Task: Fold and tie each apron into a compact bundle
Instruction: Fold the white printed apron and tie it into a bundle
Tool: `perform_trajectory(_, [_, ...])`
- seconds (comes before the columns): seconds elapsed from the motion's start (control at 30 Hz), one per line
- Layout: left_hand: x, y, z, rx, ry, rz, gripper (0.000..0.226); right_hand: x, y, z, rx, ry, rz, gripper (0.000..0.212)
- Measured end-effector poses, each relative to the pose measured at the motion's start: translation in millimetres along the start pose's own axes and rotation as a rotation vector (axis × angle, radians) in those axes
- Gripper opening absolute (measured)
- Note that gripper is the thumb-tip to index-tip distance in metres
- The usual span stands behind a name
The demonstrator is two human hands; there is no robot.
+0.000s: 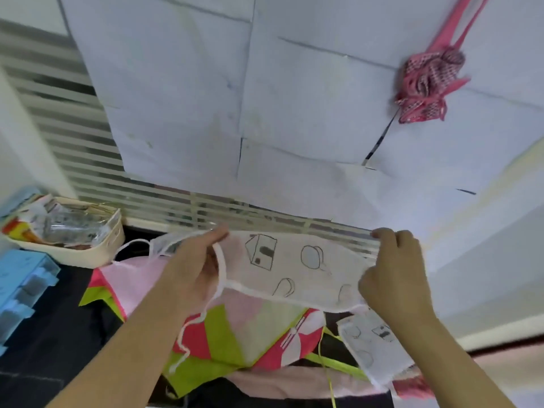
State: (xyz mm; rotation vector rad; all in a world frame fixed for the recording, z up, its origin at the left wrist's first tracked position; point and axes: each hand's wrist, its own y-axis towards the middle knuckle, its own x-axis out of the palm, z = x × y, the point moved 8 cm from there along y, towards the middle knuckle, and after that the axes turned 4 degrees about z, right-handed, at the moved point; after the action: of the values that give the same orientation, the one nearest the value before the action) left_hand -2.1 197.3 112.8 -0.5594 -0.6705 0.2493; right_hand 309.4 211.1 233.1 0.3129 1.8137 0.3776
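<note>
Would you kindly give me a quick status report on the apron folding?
Both hands gripping: left hand, right hand. White printed apron stretched between them, in the air, not yet tied. Loose tie string dangling over the coloured apron pile.

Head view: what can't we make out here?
- White printed apron: its lower part falls behind the right hand.
- Left hand: fingertips wrapped in the fabric.
- Pink-and-green aprons: the forearms cover the pile.
- Cream basket: contents blurred.
- Pink checked bundle: knot blurred.
</note>
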Motion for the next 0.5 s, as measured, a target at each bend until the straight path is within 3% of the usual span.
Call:
perform_trajectory(0.1, [55.2,-35.1,45.2,0.191,0.04,-0.14,0.017,-17.1,-39.2,-94.5,-0.12,0.5,-0.255,0.07])
perform_trajectory(0.13, [69.2,-47.2,52.8,0.224,0.045,-0.178,0.016,-20.1,-51.7,-122.6,-0.175,0.528,-0.301,0.078])
perform_trajectory(0.2, [89.3,-70.4,63.7,0.249,0.042,-0.238,0.019,-20.4,-56.7,-152.4,-0.297,0.422,-0.189,0.092])
perform_trajectory(0.27, [94.5,-87.6,73.9,0.267,0.045,-0.267,0.017,-14.3,-40.5,-141.1,-0.204,0.36,-0.006,0.087])
perform_trajectory(0.33, [91.2,-98.4,84.7,0.305,0.047,-0.27,0.023,-1.8,-22.2,-108.5,-0.035,0.337,0.066,0.074])
perform_trajectory(0.5, [66.6,-114.8,122.0,0.407,-0.032,-0.261,0.044,16.3,-7.7,-34.8,0.17,0.214,-0.019,0.037])
